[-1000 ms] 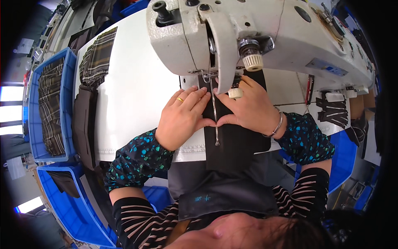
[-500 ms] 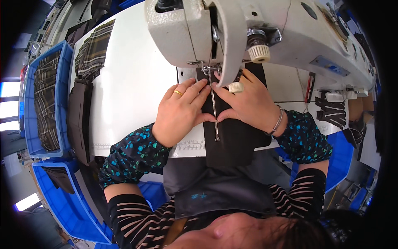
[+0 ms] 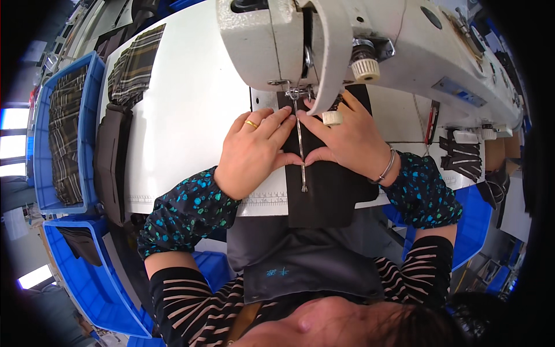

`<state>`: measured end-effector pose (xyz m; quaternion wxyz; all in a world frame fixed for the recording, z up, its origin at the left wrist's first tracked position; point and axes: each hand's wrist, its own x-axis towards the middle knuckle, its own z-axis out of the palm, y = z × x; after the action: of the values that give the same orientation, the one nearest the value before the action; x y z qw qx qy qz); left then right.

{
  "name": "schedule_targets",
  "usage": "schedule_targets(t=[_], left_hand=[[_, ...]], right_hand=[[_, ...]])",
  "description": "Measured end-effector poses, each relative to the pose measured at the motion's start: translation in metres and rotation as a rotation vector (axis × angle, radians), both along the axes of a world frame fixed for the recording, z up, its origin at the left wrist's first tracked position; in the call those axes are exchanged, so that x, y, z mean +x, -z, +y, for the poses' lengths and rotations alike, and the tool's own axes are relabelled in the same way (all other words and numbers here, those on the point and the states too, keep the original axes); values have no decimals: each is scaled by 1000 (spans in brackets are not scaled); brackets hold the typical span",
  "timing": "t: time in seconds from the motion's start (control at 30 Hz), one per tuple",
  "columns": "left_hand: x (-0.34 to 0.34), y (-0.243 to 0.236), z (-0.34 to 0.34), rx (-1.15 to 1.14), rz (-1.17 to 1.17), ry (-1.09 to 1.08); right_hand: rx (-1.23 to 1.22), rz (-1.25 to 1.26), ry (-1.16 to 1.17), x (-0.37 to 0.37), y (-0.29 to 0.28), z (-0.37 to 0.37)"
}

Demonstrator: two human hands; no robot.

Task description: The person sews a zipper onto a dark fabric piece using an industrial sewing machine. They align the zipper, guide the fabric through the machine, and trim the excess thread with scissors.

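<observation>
Left hand: spread flat on dark fabric
Right hand: likewise
Metal zipper: between hands, toward surface's near edge

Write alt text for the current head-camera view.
A person's left hand and right hand rest on dark fabric either side of a metal zipper at a white sewing machine. To the left, plaid cloth lies on the white table beside a blue bin holding more plaid cloth.

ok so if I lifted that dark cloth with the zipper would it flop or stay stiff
The dark cloth would probably flop, since it looks thin and lies flat. The silvery zipper likely adds some stiffness, running lengthwise along it.
</observation>
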<state>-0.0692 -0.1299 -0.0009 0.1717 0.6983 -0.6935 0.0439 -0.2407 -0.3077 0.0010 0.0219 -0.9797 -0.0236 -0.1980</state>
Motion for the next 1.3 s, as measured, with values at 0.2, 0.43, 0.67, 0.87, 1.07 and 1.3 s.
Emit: schedule_targets(t=[0.2,0.43,0.67,0.87,1.07,1.3], left_hand=[[-1,1,2,-4,-25,-17],[0,4,3,-13,3,-19],[-2,9,19,-105,70,-113],[-28,-4,59,-183,260,-264],[-62,1,72,-342,385,-149],[-61,0,86,-292,326,-302]], right_hand=[[61,53,71,4,-4,-5],[36,37,55,2,-6,0],[284,187,-121,-66,-11,98],[889,18,12,-74,-1,87],[760,57,-85,-75,-9,90],[471,2,5,-84,22,104]])
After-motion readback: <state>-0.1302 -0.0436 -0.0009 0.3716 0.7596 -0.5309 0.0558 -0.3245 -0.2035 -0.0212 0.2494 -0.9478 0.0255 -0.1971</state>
